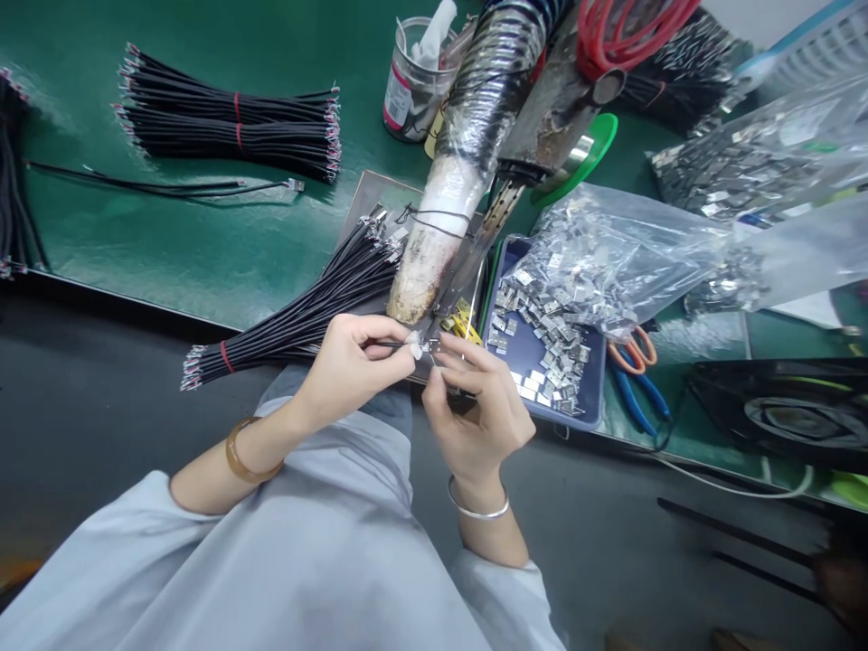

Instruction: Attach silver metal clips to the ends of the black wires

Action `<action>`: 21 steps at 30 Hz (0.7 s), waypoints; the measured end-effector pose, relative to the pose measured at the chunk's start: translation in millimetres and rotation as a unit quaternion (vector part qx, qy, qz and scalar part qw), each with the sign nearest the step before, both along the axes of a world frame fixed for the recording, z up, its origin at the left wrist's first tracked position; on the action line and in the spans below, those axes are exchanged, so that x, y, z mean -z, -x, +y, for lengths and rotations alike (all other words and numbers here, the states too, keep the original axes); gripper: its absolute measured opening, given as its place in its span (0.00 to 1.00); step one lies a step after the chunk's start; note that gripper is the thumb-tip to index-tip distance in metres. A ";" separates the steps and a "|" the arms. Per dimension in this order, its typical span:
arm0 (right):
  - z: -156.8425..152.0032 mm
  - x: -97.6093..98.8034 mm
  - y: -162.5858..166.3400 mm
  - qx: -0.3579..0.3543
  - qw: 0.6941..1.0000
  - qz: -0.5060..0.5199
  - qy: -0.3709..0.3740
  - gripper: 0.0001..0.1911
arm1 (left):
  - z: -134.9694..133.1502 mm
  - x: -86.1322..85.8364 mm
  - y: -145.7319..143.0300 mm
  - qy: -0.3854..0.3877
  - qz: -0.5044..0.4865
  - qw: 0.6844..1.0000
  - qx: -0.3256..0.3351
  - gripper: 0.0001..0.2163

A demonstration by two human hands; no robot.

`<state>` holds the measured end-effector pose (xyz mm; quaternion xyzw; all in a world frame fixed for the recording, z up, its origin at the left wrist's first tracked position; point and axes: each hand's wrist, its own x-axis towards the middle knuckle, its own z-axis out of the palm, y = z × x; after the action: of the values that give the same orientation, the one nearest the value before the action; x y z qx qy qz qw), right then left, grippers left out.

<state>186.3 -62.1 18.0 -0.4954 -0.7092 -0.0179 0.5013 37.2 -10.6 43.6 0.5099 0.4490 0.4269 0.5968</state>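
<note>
My left hand (pixel 353 362) pinches the end of a thin black cable (pixel 388 344) and holds its white tip against a small metal shell (pixel 434 347). My right hand (pixel 475 398) pinches that shell from the right, fingers curled. Both hands meet just below the tip of a large wrapped tool (pixel 467 163) that slants down from the top. A bundle of black cables (pixel 305 312) tied with a red band lies to the left of my hands. A dark blue tray (pixel 589 398) holding several metal shells sits to the right.
More black cable bundles (pixel 231 122) lie on the green mat at the back left. A jar (pixel 413 81) stands behind the tool. Clear bags of metal parts (pixel 637 253) lie to the right, with orange and blue pliers (pixel 634 371) beside the tray. A black fan (pixel 793 411) sits far right.
</note>
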 end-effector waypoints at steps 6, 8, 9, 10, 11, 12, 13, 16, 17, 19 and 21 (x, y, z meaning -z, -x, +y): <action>-3.4 0.2 -5.8 0.007 0.998 -0.065 -0.014 0.09 | -2.3 6.6 1.3 0.032 0.010 0.998 0.048 0.08; -4.0 -0.6 -6.8 0.012 0.997 -0.076 -0.024 0.09 | -4.9 8.9 2.3 0.000 0.025 0.998 0.057 0.08; -4.0 -1.0 -7.1 0.016 0.996 -0.076 -0.033 0.09 | -6.3 10.0 3.3 -0.031 0.042 0.997 0.055 0.07; -3.9 -1.3 -7.2 0.022 0.996 -0.072 -0.041 0.10 | -7.7 11.1 4.6 -0.070 0.066 0.994 0.049 0.06; -3.6 -1.5 -7.2 0.029 0.997 -0.063 -0.043 0.10 | -9.0 12.2 6.3 -0.114 0.089 0.989 0.039 0.05; -3.3 -1.6 -7.1 0.036 0.998 -0.047 -0.037 0.10 | -10.1 13.3 8.1 -0.156 0.109 0.981 0.032 0.05; -2.9 -1.8 -6.9 0.041 0.999 -0.026 -0.021 0.09 | -11.1 14.4 10.1 -0.189 0.122 0.974 0.030 0.05; -2.3 -2.2 -6.0 0.036 0.997 0.045 0.060 0.07 | -12.4 16.8 14.8 -0.203 0.119 0.970 0.065 0.09; -2.3 -2.5 -5.6 0.031 0.995 0.057 0.076 0.07 | -12.3 17.3 15.5 -0.186 0.110 0.973 0.078 0.10; -2.6 -3.4 -4.4 0.026 0.996 0.045 0.072 0.07 | -11.9 17.5 15.2 -0.140 0.081 0.983 0.089 0.11; -2.9 -4.3 -2.6 0.029 0.999 0.007 0.039 0.08 | -11.3 17.1 12.7 -0.094 0.040 0.992 0.079 0.11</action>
<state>188.9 -65.0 22.3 -0.5351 -0.6913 -0.0015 0.4856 24.5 -21.9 26.5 0.6141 0.3891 0.3981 0.5595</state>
